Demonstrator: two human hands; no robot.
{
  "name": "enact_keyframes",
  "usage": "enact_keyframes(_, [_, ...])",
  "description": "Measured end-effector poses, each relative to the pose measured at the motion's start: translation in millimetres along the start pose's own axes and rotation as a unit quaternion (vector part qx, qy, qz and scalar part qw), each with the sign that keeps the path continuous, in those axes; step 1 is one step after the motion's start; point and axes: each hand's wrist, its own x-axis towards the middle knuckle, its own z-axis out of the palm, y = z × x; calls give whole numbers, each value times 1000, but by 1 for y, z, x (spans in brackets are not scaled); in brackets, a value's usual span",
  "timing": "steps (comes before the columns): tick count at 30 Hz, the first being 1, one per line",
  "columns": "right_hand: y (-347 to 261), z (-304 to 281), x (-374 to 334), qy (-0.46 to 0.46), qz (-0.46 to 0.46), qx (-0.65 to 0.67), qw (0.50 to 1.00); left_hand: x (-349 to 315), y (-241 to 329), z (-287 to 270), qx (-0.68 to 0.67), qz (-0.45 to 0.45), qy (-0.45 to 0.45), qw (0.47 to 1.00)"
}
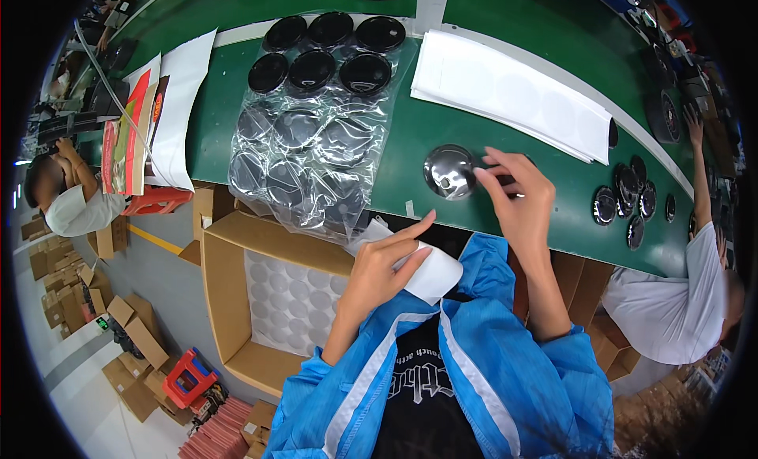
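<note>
Your right hand (517, 186) is reaching over the green table (395, 190), thumb and fingertips slightly parted at the right edge of a shiny black disc (448, 172); whether they are gripping anything, you cannot tell. The disc is lying near the table's front edge. Your left hand (384, 269) is spreading its fingers over a white sheet (437, 276); its hold is unclear. Wrapped discs (297, 129) are lying to the left.

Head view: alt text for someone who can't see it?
A person's bare right hand is at the rim of a glossy black round disc on a green table; the left hand is at a curled white sheet. To the left, more black discs lie in rows with clear plastic film.
</note>
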Motion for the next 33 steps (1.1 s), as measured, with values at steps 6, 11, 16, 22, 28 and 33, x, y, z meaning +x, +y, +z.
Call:
enact_keyframes(6, [13, -41, -17, 30, -148, -311, 938, -40, -42, 5, -112, -90, 32, 989])
enact_keyframes(11, [-2, -47, -4, -8, -98, -296, 950, -78, -136, -12, -97, -366, 45, 925])
enact_keyframes(16, [-20, 15, 0, -14, -220, -219, 950, -54, -168, -16, -308, -337, 239, 857])
enact_keyframes(22, [1, 1, -6, -67, -246, -291, 922, -29, -239, -77, -307, -233, 445, 808])
enact_keyframes(28, [69, -127, -37, 47, -158, -405, 899, -8, -253, -129, -73, -73, 641, 761])
enact_keyframes(33, [74, -137, -30, 112, -184, -439, 873, -97, -321, -134, 465, -114, 295, 827])
